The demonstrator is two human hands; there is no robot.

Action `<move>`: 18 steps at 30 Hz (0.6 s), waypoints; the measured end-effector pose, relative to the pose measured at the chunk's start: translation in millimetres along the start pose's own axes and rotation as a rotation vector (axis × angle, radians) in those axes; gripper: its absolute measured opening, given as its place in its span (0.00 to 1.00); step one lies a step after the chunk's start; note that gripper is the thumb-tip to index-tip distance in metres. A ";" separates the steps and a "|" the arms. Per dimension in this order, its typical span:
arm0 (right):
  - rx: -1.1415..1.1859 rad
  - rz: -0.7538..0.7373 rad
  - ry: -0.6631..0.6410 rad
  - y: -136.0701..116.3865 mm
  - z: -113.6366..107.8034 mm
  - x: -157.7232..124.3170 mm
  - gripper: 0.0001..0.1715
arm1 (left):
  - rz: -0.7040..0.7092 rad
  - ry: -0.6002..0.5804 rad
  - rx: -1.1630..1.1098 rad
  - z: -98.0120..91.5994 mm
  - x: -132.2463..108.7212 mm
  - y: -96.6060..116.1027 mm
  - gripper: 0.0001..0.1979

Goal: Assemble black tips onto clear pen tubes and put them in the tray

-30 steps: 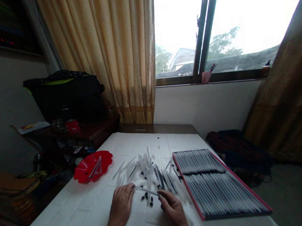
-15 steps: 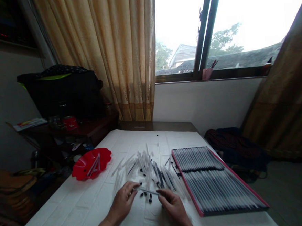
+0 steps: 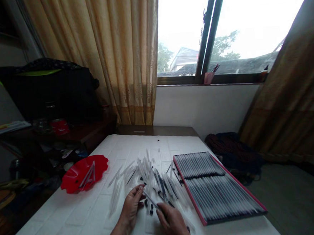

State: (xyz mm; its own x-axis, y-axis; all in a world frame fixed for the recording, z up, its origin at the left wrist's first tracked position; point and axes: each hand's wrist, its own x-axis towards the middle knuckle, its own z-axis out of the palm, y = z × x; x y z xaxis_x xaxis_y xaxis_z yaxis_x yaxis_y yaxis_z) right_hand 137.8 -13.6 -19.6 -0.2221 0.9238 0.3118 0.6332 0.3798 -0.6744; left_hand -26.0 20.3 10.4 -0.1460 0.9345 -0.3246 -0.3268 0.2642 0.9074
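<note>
Between my two hands is a slim pen [image 3: 150,199] with a clear barrel and a dark core, slanting down to the right. My left hand [image 3: 132,206] pinches its upper end between thumb and fingers. Closed round its lower end is my right hand [image 3: 171,220], which hides that tip. Small black caps [image 3: 151,210] lie on the table just below the pen. Behind my hands spreads a loose pile of clear pen barrels [image 3: 144,168], with dark refills [image 3: 161,183] among them.
An open box with a pink rim [image 3: 190,197], filled with two rows of pens, lies to the right. On the left stands a red scalloped dish [image 3: 66,175] with a few clear barrels. All this is on a white brick-patterned table [image 3: 83,212].
The pen has tilted more steeply, its right end lower. My right hand has moved down a little, and my left hand has turned upward. The camera view has shifted slightly right.
</note>
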 end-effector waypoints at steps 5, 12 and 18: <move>-0.236 -0.092 0.130 1.9 14.6 12.1 0.13 | -0.045 0.057 -0.125 9.0 11.1 1.8 0.21; -0.422 -0.190 0.197 5.5 30.4 26.5 0.14 | -0.052 0.122 -0.174 16.3 34.9 0.0 0.13; -0.533 -0.199 0.202 8.9 39.5 27.9 0.12 | -0.059 0.156 -0.200 17.9 39.4 -4.6 0.06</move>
State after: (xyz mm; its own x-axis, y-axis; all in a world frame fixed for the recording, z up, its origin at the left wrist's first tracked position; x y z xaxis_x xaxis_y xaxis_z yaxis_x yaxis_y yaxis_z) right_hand 108.0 17.5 -43.4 -0.2618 0.7905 0.5537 0.8899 0.4198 -0.1785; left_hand -13.5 60.2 -1.8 -0.2588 0.8665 -0.4268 -0.5145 0.2503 0.8201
